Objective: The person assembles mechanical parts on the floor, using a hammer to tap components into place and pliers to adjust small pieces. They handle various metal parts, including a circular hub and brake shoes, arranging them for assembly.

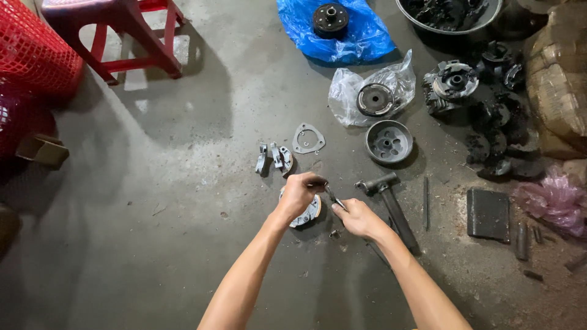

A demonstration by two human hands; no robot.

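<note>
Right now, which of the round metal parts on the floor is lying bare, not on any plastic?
The grey drum, bare on the concrete; the dark hub sits on blue plastic, the disc on a clear bag.

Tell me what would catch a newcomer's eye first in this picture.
Probably the two bare hands at centre: the left hand rests on a round metal clutch part on the concrete floor, while the right hand holds a thin tool against it. Next, the bright blue plastic bag at the top and the red plastic stool at upper left stand out.
</note>
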